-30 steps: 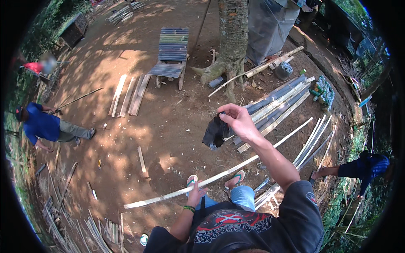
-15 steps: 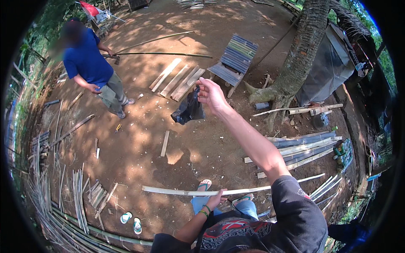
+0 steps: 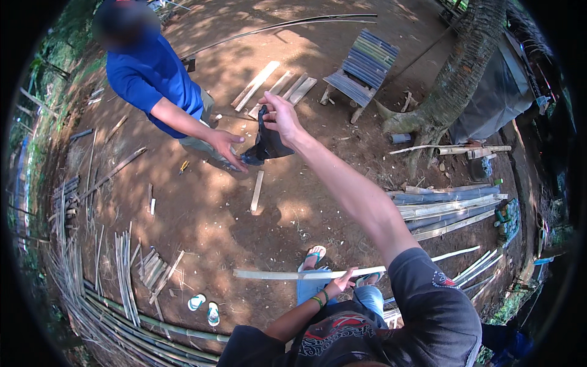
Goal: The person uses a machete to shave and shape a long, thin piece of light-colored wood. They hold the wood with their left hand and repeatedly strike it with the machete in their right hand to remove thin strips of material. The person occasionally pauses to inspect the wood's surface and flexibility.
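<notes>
Bare brown earth (image 3: pixel 211 257), dappled with sun, makes up the yard floor here, with a tree trunk (image 3: pixel 455 73) and a slatted bamboo chair (image 3: pixel 369 58) towards the back and split bamboo (image 3: pixel 449 208) stacked at the right. From where I stand, the right hand (image 3: pixel 280 116) is stretched well out in front, its grip closed on the top of a black plastic bag (image 3: pixel 272 147), which hangs below the fingers. A co-worker (image 3: pixel 150 79) in a blue shirt leans in, and the co-worker's hand (image 3: pixel 229 145) is right at the bag's lower left side; whether it touches, I can't tell. The left hand (image 3: pixel 339 282) has its grip around a pale bamboo strip (image 3: pixel 275 274), low across the legs.

I'd say holding the bag out this way goes best with a firm pinch on the gathered top, the arm steady, and no loosening until other fingers have real hold of it. The strip is better kept low and level, so that its long ends swing clear of both people.

As for the bag, its dark plastic hides whatever may be inside. A bluish-green bundle (image 3: pixel 507 221) by the stack might hold bottles, but it's too small to be sure.
</notes>
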Tool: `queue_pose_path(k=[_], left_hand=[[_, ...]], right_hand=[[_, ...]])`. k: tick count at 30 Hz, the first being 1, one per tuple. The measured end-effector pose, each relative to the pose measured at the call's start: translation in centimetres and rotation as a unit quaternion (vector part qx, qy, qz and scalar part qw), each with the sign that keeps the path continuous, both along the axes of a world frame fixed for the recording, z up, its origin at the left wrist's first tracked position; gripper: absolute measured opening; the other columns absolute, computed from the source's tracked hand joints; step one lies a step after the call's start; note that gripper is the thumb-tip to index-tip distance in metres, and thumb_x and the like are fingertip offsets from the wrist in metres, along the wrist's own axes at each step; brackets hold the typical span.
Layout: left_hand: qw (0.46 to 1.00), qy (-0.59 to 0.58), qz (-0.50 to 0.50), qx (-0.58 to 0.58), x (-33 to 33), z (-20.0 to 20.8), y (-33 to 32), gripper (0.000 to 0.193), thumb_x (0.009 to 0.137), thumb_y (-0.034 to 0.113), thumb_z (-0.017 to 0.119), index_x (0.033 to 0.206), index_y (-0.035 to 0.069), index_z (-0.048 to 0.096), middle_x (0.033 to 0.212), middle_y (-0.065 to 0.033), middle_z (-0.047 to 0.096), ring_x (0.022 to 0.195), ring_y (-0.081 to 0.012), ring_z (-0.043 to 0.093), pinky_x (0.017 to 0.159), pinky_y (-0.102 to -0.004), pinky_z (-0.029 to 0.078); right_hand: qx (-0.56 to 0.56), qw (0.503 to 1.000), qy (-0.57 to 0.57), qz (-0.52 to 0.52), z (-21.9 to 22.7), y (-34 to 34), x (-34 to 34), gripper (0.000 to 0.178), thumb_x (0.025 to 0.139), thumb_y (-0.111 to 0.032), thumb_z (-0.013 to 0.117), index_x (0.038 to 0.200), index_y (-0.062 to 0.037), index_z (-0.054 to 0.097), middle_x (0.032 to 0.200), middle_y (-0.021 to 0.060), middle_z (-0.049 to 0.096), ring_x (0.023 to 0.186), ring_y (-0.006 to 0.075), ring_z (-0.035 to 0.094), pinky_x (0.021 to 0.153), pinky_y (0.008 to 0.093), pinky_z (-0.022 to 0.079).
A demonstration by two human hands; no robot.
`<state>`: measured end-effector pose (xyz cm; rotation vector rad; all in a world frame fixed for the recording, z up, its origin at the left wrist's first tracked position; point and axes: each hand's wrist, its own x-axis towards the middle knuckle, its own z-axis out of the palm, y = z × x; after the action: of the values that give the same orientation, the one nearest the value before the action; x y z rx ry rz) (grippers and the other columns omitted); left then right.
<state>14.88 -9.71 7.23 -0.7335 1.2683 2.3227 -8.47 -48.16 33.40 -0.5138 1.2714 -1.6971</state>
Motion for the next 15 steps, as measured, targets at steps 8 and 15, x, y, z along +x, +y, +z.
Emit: queue_pose_path(k=[8,15], left_hand=[[0.998,-0.018,-0.045,0.030,-1.0,-2.8,-0.8,0.067,0.101,0.062,0.020,0.152,0.020,0.029,0.144,-0.0085,0.050,0.108,-0.0216,0.062,0.091,-0.0324,0.050],[0.995,-0.084,-0.013,0.043,-2.5,0.6,-3.0,0.064,0.099,0.065,0.029,0.150,0.027,0.034,0.140,-0.0070,0.052,0.100,-0.0184,0.062,0.087,-0.0318,0.053]], right_hand=[[0.012,0.998,0.031,-0.047,-2.7,-1.8,-0.5,0.035,0.091,-0.044,0.059,0.098,-0.0100,0.066,0.084,-0.0032,0.051,0.073,0.0098,0.046,0.070,0.0275,0.040],[0.040,0.983,0.106,-0.144,-5.6,-1.5,-5.8,0.035,0.090,-0.038,0.061,0.095,-0.0042,0.070,0.091,0.0039,0.065,0.082,0.0133,0.052,0.076,0.0281,0.040]])
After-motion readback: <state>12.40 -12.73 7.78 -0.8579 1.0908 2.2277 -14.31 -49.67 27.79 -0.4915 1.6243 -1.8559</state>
